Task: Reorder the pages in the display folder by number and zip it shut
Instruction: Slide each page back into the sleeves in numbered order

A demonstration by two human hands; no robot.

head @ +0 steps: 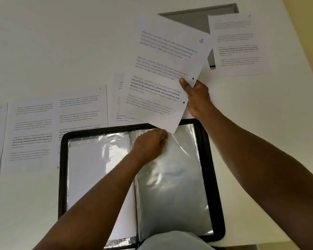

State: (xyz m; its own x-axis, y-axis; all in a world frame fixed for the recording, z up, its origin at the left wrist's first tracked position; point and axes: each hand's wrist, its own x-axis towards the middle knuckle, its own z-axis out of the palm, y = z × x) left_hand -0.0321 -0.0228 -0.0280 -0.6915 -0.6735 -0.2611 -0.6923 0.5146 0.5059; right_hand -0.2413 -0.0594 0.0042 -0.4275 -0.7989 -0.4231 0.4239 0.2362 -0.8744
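The black zip display folder lies open on the white table, its clear plastic sleeves facing up. My right hand holds a printed page marked 4 by its right edge, tilted above the folder's top. My left hand pinches the top edge of the right-hand sleeve, just under the page's lower corner. The left-hand sleeve shows a white sheet inside.
Several loose printed pages lie on the table: a row left of the folder, one partly under the held page, and one at the far right. A grey recess shows at the top. Pale cloth covers the folder's bottom edge.
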